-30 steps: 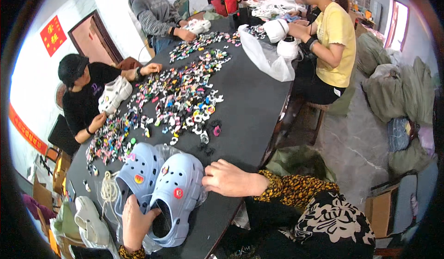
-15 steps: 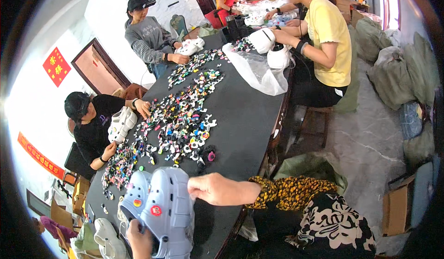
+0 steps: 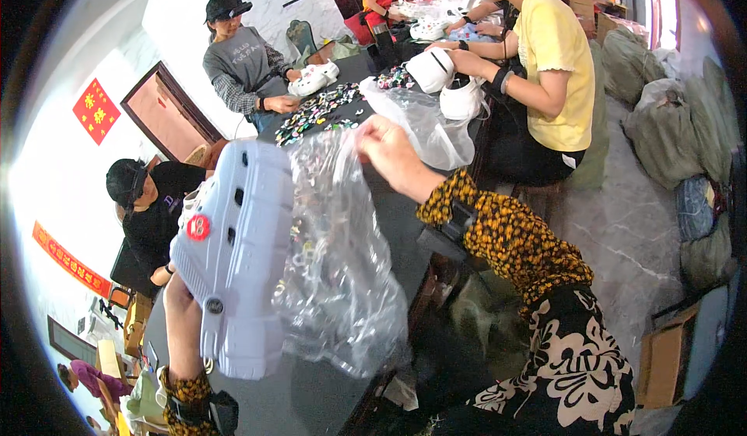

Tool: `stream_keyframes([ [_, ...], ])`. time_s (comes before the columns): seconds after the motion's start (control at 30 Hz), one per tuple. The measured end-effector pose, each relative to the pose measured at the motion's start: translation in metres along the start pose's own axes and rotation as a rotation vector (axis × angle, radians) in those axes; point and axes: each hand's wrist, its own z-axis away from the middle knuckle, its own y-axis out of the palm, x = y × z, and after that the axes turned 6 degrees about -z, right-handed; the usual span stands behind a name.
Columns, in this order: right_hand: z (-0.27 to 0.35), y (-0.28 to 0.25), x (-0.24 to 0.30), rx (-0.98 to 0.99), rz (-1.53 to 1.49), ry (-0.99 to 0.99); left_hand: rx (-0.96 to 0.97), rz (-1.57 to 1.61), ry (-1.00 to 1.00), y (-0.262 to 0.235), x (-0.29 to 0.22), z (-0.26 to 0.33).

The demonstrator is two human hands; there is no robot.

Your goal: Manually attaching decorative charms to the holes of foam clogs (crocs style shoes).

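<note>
Raised in front of me is a light blue foam clog (image 3: 247, 280), turned so its side and sole edge show. A round red charm (image 3: 198, 227) sits on its upper. My left hand (image 3: 184, 311) grips it from the left and below, its fingers partly hidden behind the shoe. My right hand (image 3: 387, 150) pinches the top edge of a clear plastic bag (image 3: 342, 280), which hangs down crinkled beside the clog. The bag's lower part spreads over the dark table.
Loose colourful shoe charms (image 3: 323, 113) lie on the dark table (image 3: 311, 385), partly covered by the bag. Co-workers with white clogs (image 3: 313, 78) sit or stand around it. A second plastic sheet (image 3: 420, 121) lies at the right edge. Stuffed sacks (image 3: 661, 133) line the right side.
My left hand has lifted and turned the light blue clog; the second blue clog no longer shows clearly. My right hand has moved up and away, stretching the clear bag out beside the shoe.
</note>
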Motion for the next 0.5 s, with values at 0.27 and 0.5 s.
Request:
stream_keyframes([
  [0.27,-0.063,-0.067,0.043,-0.399,-0.195,-0.213,-0.093,-0.058,0.221,0.061,-0.009,-0.071],
  [0.5,-0.062,-0.127,0.004,-0.468,-0.343,-0.121,-0.218,-0.275,0.249,0.12,-0.014,-0.092],
])
